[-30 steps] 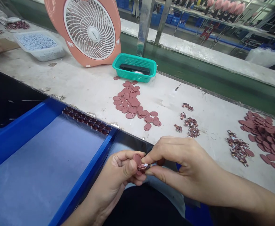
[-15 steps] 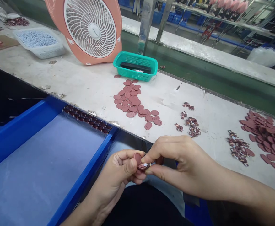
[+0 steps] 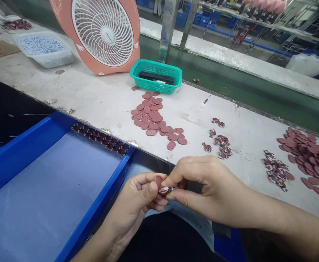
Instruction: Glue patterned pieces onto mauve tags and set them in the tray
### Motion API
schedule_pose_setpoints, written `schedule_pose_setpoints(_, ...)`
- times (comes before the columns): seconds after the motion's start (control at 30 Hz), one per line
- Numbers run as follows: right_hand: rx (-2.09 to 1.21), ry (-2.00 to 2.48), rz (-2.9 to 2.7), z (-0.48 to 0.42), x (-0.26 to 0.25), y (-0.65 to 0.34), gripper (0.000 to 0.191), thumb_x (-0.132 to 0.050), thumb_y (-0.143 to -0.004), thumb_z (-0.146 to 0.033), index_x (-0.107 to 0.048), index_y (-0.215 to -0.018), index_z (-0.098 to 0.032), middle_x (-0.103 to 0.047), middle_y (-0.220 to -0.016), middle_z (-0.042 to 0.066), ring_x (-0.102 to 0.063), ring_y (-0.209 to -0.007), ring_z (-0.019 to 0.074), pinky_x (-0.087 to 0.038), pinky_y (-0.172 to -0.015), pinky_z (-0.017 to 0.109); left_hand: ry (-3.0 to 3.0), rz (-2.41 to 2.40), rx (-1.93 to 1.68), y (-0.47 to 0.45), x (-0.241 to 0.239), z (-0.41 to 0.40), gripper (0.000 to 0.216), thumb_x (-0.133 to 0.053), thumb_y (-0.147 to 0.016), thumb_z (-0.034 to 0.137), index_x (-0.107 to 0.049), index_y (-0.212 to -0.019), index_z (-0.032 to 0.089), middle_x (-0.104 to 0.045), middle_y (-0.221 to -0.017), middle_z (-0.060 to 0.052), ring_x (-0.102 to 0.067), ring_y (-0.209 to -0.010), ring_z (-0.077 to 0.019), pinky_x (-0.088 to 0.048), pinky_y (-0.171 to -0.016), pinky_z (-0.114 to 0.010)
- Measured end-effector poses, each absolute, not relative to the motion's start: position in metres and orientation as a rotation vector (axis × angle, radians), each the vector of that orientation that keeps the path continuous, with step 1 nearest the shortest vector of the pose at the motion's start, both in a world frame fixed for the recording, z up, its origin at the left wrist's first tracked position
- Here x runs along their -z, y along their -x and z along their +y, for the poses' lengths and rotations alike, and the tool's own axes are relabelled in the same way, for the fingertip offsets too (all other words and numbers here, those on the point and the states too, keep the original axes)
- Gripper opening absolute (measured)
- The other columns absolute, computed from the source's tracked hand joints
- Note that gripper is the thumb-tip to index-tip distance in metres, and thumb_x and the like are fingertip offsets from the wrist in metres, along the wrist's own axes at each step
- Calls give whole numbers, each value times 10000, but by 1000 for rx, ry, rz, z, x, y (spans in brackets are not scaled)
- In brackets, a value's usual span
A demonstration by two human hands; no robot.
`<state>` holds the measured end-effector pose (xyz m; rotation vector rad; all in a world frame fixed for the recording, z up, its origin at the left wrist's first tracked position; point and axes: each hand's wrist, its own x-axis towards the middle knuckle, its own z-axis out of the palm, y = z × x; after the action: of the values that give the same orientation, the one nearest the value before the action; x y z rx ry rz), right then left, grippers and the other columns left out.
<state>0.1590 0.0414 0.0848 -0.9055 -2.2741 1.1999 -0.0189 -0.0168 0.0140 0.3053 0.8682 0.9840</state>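
Observation:
My left hand pinches a reddish-brown oval disc between thumb and fingers. Against the disc, my right hand grips a small brown-and-white figure piece with thumb and forefinger. Both hands meet over my lap, just off the table's front edge, and the fingers partly cover the two parts. On the table beyond them lies a loose spread of oval discs. Small clusters of figure pieces lie to its right, with another pile of figure pieces further right.
A big heap of discs is at far right. A green basket holds dark items, beside a pink fan. The white tub stands back left. At lower left, a blue tray has finished-looking rows along its far edge.
The figure piece has shifted slightly left with my right hand, closer against the disc. The view has moved a little; a small piece on the green belt has slid right.

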Motion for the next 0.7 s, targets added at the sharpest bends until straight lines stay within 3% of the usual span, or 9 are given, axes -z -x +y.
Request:
schedule_pose_setpoints(0.5,-1240,910,-2278,43,-88,-156,104,-692,-836,-103,-735,-888,-182,-730,-769,-18,-651,-659,76,-497,-640,158,-339,820,-958,24,-9,-17,335,-882,-632,467,-763,-715,165,-664,-615,-2,-585,-523,-72,-498,-534,-154)
schedule_pose_setpoints(0.7,-1169,890,-2288,43,-91,-156,291,-751,-779,-111,-704,-1055,-194,-735,-895,-31,-637,-752,79,-502,-708,170,-330,781,-967,27,-9,-16,343,-875,-656,447,-785,-826,163,-719,-691,-29,-614,-532,-82,-519,-506,-148)
